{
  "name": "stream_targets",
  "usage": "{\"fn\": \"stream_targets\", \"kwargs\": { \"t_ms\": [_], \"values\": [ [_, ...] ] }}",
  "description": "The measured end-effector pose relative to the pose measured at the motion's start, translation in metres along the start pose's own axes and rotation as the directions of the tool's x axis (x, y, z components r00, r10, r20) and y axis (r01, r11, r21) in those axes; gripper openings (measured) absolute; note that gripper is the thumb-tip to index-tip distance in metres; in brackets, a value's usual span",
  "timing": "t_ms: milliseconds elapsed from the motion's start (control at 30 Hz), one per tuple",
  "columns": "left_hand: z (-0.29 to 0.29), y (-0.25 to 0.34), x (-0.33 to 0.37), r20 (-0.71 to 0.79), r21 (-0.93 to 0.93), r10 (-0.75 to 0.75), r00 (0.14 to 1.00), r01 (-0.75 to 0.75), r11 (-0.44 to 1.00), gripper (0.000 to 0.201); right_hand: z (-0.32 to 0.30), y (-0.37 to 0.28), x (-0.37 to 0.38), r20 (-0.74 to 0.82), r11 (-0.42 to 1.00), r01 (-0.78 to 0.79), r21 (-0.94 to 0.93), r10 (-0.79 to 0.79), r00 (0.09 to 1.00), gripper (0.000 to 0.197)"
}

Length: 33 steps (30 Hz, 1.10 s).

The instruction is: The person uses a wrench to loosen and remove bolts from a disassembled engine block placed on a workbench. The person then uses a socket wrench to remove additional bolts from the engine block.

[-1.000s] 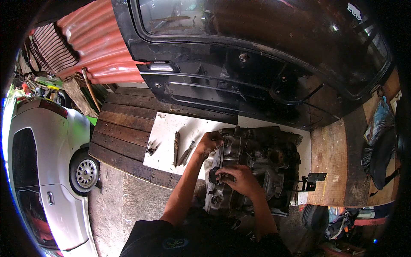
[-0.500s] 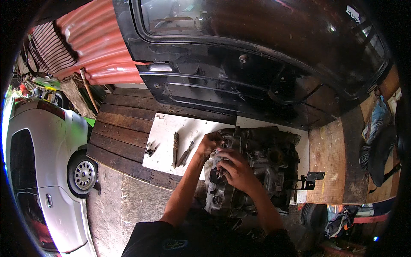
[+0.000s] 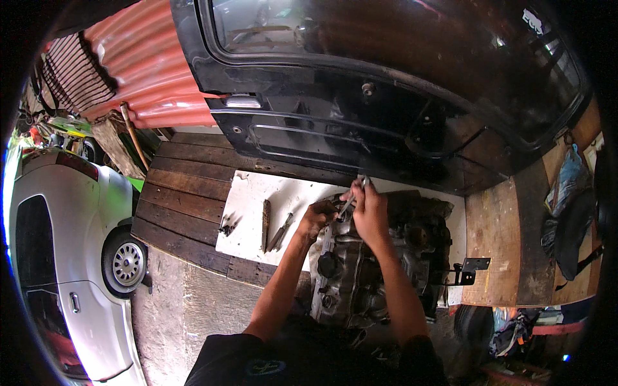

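Observation:
A greasy engine (image 3: 360, 276) with a dark round cap (image 3: 327, 264) on its near-left side lies on a white board (image 3: 248, 193). My right hand (image 3: 370, 209) is closed around a metal wrench (image 3: 348, 207), held slantwise over the engine's far-left corner. The wrench's lower end reaches down to the engine beside my left hand (image 3: 317, 219). That hand rests at the same corner with its fingers curled in; whatever they grip is hidden. Left of it on the board lie a slim tool (image 3: 281, 231), a narrow dark bar (image 3: 266, 225) and several small dark bolts (image 3: 227, 225).
The board lies on a bench of dark planks (image 3: 187, 186). A large black vehicle door panel (image 3: 309, 135) stands along the far side. A black metal bracket (image 3: 465, 271) juts from the engine's right. Plastic bags (image 3: 570, 180) hang at right; a silver car (image 3: 71, 257) stands at left.
My right hand has moved away from the cap toward the engine's far edge, and a wrench now shows in it. The left hand stays at the far-left corner.

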<state>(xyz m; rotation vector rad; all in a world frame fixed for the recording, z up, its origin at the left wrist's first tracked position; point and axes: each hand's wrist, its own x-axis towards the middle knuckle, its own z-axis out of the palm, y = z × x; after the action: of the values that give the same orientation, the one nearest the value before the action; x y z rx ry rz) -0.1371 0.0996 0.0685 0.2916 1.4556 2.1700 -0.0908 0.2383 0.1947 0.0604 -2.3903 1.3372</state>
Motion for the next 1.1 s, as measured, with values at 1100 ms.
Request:
{"fn": "stream_targets", "kwargs": {
  "t_ms": [1100],
  "values": [
    [0.031,0.004,-0.029,-0.194,0.429,0.359,0.913,-0.25,0.868,0.02,-0.05,-0.023,-0.03,0.542,0.952,-0.165,0.256,0.0,0.84,0.018]
  ]
}}
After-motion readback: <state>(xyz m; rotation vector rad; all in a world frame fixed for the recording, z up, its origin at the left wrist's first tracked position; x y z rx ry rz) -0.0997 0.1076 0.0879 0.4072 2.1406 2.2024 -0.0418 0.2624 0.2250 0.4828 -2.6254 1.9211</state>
